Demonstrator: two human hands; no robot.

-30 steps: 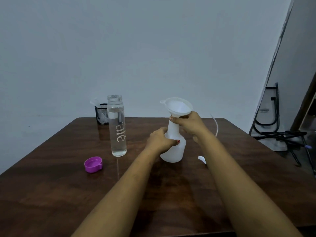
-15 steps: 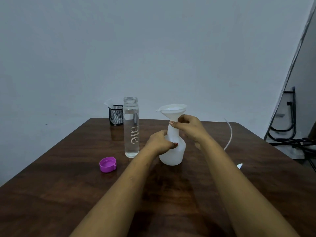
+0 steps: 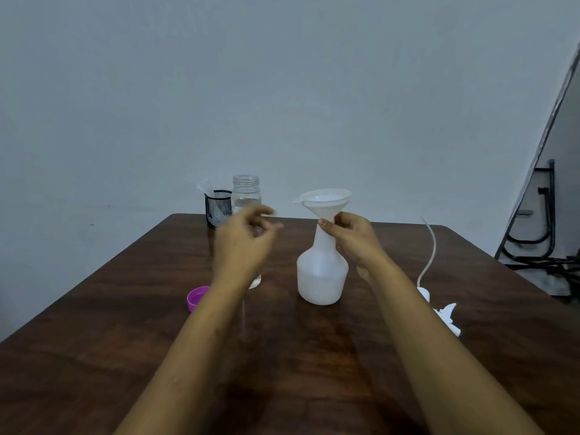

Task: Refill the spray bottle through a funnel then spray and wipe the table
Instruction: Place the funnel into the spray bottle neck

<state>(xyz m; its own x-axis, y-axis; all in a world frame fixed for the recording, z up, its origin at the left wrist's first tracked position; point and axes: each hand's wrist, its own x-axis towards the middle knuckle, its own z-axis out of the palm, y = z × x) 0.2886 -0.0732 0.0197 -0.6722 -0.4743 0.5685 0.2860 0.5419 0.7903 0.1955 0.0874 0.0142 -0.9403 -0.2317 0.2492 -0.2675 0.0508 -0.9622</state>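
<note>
A white spray bottle (image 3: 321,277) without its head stands upright in the middle of the dark wooden table (image 3: 125,324). A white funnel (image 3: 324,200) sits in its neck. My right hand (image 3: 351,240) pinches the neck just under the funnel. My left hand (image 3: 244,243) hovers with curled, parted fingers in front of a clear glass water bottle (image 3: 246,193), which stands uncapped and is mostly hidden behind the hand. The hand holds nothing. The purple cap (image 3: 197,298) lies on the table to the left.
The white spray head (image 3: 445,315) with its long tube (image 3: 430,252) lies on the table at the right. A black mesh cup (image 3: 217,208) stands at the back edge. Black metal frames (image 3: 539,237) lean on the floor at far right.
My left hand has let go of the spray bottle's body and moved left to the water bottle. My right hand keeps its hold at the neck. The view has shifted left.
</note>
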